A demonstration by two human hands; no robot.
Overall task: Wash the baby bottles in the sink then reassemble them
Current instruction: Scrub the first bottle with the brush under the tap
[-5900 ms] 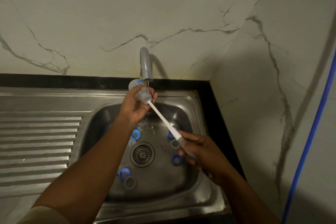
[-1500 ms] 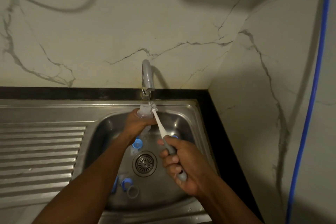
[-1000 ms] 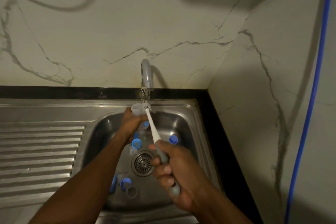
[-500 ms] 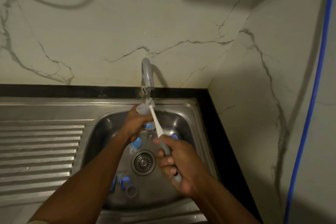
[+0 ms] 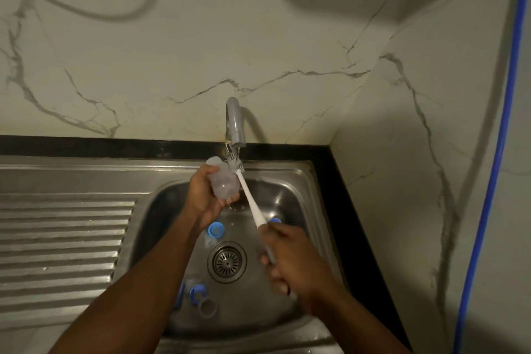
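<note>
My left hand (image 5: 204, 198) grips a clear baby bottle (image 5: 222, 181) just under the tap (image 5: 235, 123), above the steel sink (image 5: 313, 210). My right hand (image 5: 290, 261) holds the grey handle of a white bottle brush (image 5: 251, 204). The brush's bristle head sits against the bottle's upper side, right below the spout. Loose bottle parts lie in the basin: a blue ring (image 5: 215, 229) near the drain (image 5: 227, 261), another blue piece (image 5: 275, 221) partly behind the brush, and a blue ring (image 5: 197, 292) with a grey ring (image 5: 207, 307) at the front.
A ribbed steel drainboard (image 5: 63, 241) lies to the left of the basin. Marble walls meet in a corner at the right, with a black counter strip (image 5: 353, 210) beside the sink. A blue pipe (image 5: 494, 167) runs down the right wall.
Across the earlier frames my right hand slid from the brush handle's end nearer the bottle. The brush head has moved back and forth over the bottle under the tap.
</note>
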